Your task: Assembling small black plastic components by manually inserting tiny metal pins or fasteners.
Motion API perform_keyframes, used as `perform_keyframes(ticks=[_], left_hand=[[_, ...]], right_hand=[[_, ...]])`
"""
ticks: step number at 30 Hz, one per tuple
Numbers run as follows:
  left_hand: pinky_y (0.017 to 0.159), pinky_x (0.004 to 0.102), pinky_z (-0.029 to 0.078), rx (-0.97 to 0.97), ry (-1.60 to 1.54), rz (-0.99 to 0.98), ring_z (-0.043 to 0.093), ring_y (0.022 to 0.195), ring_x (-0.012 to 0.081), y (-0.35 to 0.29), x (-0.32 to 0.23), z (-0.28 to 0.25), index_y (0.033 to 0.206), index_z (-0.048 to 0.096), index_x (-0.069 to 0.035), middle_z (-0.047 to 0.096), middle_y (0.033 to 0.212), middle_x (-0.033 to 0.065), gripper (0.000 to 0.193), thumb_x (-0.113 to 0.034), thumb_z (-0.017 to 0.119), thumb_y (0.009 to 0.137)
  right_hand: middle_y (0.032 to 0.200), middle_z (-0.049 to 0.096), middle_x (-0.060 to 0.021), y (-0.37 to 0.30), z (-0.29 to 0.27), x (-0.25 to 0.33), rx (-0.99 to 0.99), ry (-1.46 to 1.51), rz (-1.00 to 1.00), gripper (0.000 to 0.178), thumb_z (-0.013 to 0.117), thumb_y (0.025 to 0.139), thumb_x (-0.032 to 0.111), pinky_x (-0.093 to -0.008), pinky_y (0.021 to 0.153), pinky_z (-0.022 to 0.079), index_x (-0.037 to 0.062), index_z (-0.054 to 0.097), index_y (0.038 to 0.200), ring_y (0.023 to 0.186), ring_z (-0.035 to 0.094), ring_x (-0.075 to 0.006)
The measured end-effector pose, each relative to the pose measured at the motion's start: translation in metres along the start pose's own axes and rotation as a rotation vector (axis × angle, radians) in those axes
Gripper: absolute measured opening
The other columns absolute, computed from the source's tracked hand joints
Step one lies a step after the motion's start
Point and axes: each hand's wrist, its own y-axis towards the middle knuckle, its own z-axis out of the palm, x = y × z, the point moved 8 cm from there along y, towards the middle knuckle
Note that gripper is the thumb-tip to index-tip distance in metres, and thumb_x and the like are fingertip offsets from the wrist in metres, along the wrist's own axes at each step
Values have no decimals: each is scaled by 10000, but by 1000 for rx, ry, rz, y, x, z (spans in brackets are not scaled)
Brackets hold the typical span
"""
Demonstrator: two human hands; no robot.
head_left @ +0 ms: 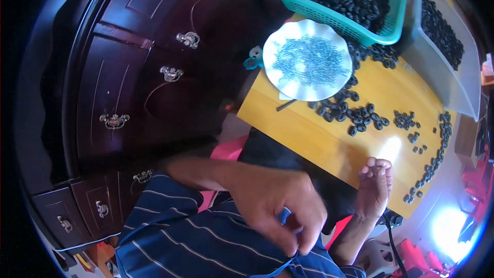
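Left hand [278,208] pinches striped shirt [206,247] hem.

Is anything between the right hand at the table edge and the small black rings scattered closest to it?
Nothing visible. The right hand rests on the yellow table, with bare tabletop between it and the black rings. The left hand is down at the striped shirt.

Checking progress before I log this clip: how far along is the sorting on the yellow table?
Done: a short row of black rings lies along the table's right edge. In hand: nothing from the table; the left hand pinches the blue striped shirt, the right hand rests at the table edge. Left: a loose ring pile, a full teal basket, a clear bin and a white plate of small metal parts.
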Motion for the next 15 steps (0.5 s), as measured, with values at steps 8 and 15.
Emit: perform_keyframes(ticks=[8,15], left_hand=[[545,302,457,36,-246,163,608,626,191,-8,-46,8,980,721,-11,688,837,97,199,-185,760,891],[653,311,496,-89,-425,374,646,762,177,-42,-51,3,1049,699,-68,675,870,82,171,-209,652,965]], right_hand=[[1129,655,-109,13,-10,-10,-18,-253,-19,167,553,1015,113,-291,910,512,29,588,1156,966,627,-165],[1065,667,-98,8,-11,-6,-124,-342,-78,149,573,1011,137,-274,831,528,36,602,1117,890,629,-150]])
